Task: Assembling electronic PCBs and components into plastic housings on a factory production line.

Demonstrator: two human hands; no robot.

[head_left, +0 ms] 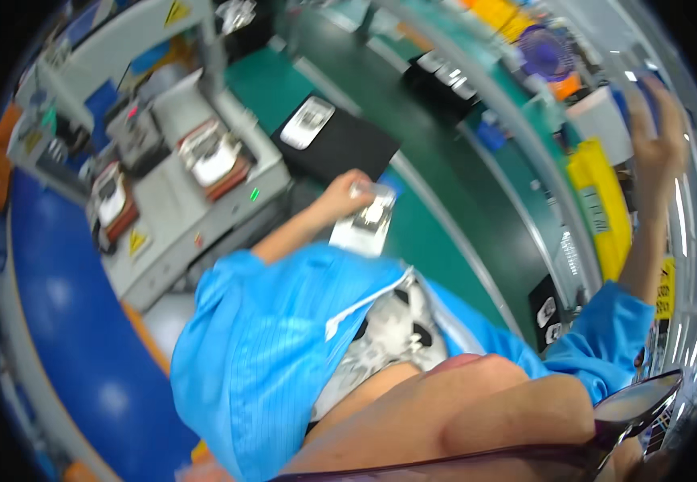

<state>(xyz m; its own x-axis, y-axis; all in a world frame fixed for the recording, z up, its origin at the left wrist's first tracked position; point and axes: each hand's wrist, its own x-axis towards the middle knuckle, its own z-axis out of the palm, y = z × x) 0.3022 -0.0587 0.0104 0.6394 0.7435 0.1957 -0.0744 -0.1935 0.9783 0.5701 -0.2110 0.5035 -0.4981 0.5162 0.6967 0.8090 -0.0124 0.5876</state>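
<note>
My left hand (342, 198) is closed on the upper edge of a white phone-shaped panel (362, 233). The panel hangs over the green work surface, close to my blue sleeve. Just beyond it, a similar white panel (307, 123) lies on a black mat (347, 143). My right hand (658, 132) is raised far out to the right, its fingers stretched apart, and nothing shows in it. Blur softens that hand's outline. Below it is a yellow sign or bin strip (601, 205).
A grey machine (196, 201) on the left carries two brown fixtures, each with a white panel. A green conveyor belt (437, 165) with metal rails runs past. Black trays (441, 84) holding pale parts stand beyond it. A purple roll (544, 53) sits at the far right.
</note>
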